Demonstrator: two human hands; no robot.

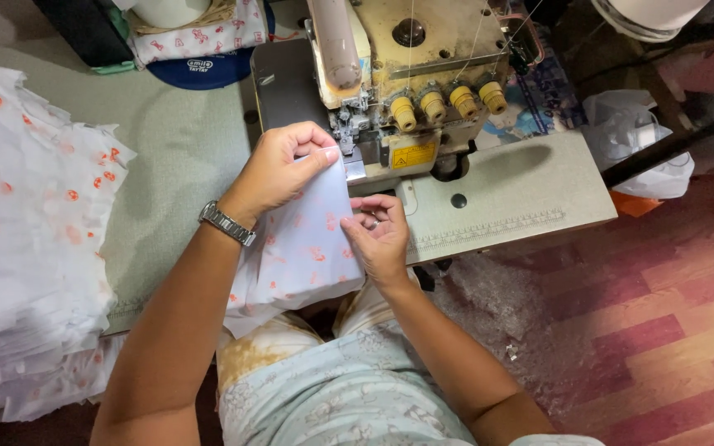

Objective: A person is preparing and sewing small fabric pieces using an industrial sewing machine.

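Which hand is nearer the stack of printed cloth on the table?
Left. The left hand is between the stack and the right hand, which lies farther off.

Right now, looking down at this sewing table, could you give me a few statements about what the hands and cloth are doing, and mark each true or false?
1. Both hands hold a piece of white cloth with orange prints. True.
2. The left hand wears a metal wristwatch. True.
3. The right hand rests on the floor. False: it holds the cloth's right edge at the table's front.
4. A stack of similar printed cloth pieces lies at the left. True.
5. The overlock sewing machine has four blue knobs. False: the knobs are yellow.
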